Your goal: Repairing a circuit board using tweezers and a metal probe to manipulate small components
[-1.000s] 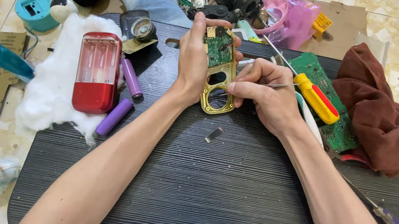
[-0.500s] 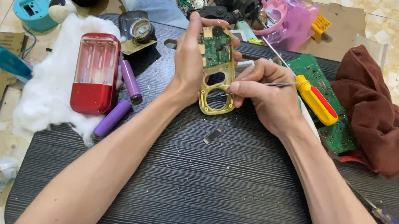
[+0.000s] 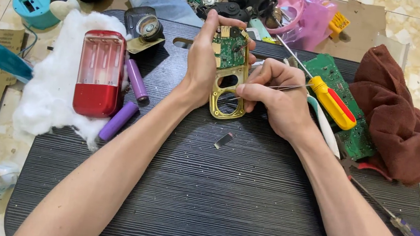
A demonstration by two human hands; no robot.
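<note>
1. Compared with the frame a second before, little had shifted: both hands sat over the same spot near the far edge of the black mat, and the gold part looked only slightly more upright in the grip.
2. Starting from the left edge, I saw a red and clear plastic case lying on white wadding, with two purple cells just beside it toward the middle.
3. My left hand was closed around the gold frame with the green circuit board, thumb on one side and fingers wrapped behind it.
4. That piece stood with its long axis running from the near side toward the far edge, board end farthest from me, gold loops nearest.
5. A small dark chip lay loose on the mat, near the frame's lower end but apart from it.
6. My right hand was pinched shut on thin metal tweezers, whose tips pointed left and met the frame about at its middle opening.
7. So the work lay directly left of the right hand, touching range, while the left hand already held it.
8. Further right lay a yellow and red screwdriver, resting over another green board, then a brown cloth at the right edge.
</note>
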